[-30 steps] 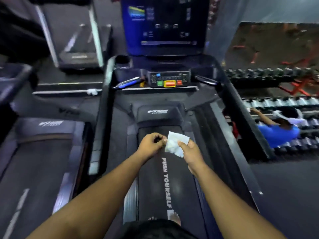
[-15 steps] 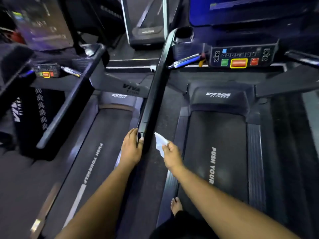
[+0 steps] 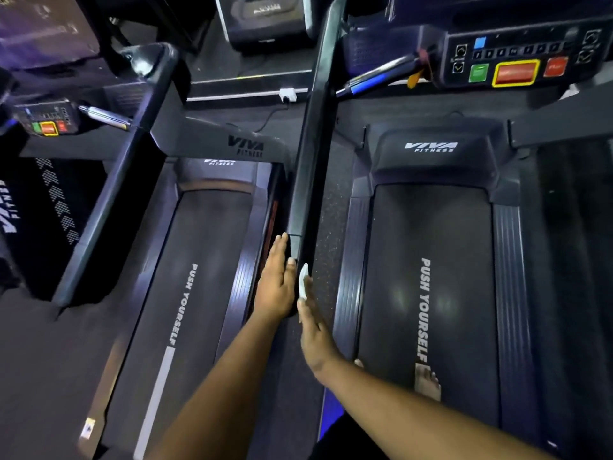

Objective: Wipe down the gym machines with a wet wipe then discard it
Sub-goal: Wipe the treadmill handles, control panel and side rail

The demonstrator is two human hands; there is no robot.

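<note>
Between the straight fingers of the right hand (image 3: 315, 330) and the inner face of the treadmill's side handrail (image 3: 310, 167) sits the wet wipe (image 3: 303, 281), pressed flat, only its white edge showing just ahead of the fingertips. Those fingers are extended, not curled; the wipe is pinned rather than pinched. Across the rail, the left hand (image 3: 277, 280) lies open too, fingers straight along the rail's outer side near its rear end, gripping nothing.

The wipe looks thin, limp and light, and damp, so I judge it will bunch or slide out from under flat fingers on the smooth black rail; spreading it under the pads and keeping steady pressure should carry it along. The rail itself looks rigid and will not give.

Counted: one wipe, two hands, one bare foot (image 3: 428, 381) on the belt behind the right wrist. Three treadmills show: this one, another (image 3: 199, 260) beyond the left fingers, and part of one (image 3: 267, 18) farther ahead. Two button panels (image 3: 512, 58) are visible.
</note>
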